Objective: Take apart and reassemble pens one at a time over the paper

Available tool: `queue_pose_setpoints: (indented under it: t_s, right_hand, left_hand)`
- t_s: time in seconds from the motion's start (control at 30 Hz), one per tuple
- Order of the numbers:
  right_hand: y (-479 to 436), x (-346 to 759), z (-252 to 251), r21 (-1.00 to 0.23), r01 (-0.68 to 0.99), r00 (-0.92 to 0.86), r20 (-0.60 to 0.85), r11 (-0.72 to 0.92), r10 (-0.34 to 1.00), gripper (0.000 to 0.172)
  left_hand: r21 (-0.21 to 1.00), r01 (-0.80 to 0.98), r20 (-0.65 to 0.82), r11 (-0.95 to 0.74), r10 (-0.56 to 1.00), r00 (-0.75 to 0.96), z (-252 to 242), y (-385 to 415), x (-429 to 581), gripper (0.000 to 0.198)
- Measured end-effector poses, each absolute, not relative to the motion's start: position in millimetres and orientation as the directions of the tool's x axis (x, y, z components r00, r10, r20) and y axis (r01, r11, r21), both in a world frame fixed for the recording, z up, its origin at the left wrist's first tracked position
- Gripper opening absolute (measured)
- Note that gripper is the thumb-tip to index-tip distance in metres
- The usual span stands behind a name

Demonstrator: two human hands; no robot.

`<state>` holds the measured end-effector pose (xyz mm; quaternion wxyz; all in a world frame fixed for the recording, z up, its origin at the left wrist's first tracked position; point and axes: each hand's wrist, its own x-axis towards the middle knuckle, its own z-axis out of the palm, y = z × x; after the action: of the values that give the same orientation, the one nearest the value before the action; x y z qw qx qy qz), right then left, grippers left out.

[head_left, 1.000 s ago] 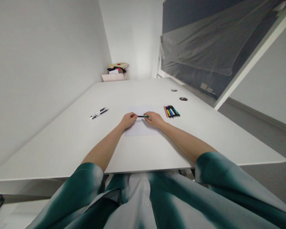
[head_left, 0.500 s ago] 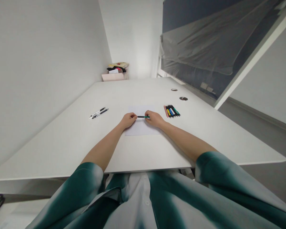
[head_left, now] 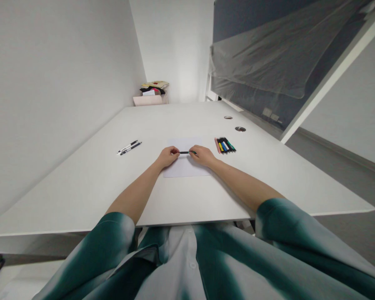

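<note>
My left hand (head_left: 168,156) pinches one end of a dark pen (head_left: 184,152) and my right hand (head_left: 202,156) grips its green end, keeping it crosswise over the paper (head_left: 186,170); coloured pens (head_left: 225,145) lie to my right, black-and-white pens (head_left: 129,148) to my left

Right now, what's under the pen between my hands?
Below the pen lies a white sheet of paper, itself on the white table. Your left hand and right hand cover parts of the sheet, so whatever is beneath them is hidden.
</note>
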<state>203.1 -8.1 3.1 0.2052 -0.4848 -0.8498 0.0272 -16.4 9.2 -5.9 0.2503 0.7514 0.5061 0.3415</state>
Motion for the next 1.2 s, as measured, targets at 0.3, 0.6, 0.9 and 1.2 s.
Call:
queue_pose_setpoints:
  t_s: [0.3, 0.6, 0.9, 1.2]
  right_hand:
    - [-8.3, 203.8, 2.4, -0.257, 0.828, -0.416, 0.317, 0.499, 0.852, 0.027]
    - [-6.0, 203.8, 1.3, -0.268, 0.824, -0.411, 0.326, 0.5, 0.852, 0.023]
    - [-6.7, 205.4, 1.7, -0.246, 0.795, -0.454, 0.368, 0.555, 0.812, 0.022]
    - [-8.4, 203.9, 3.5, -0.208, 0.809, -0.468, 0.338, 0.55, 0.817, 0.026]
  left_hand:
    - [0.712, 0.603, 0.27, -0.36, 0.933, 0.239, -6.0, 8.7, -16.2, 0.021]
    - [0.677, 0.652, 0.226, -0.343, 0.939, 0.259, -4.8, 8.4, -16.4, 0.034]
    - [0.697, 0.625, 0.263, -0.352, 0.936, 0.234, -4.7, 8.1, -16.6, 0.023]
    - [0.718, 0.618, 0.22, -0.319, 0.947, 0.233, -4.9, 10.7, -16.2, 0.018]
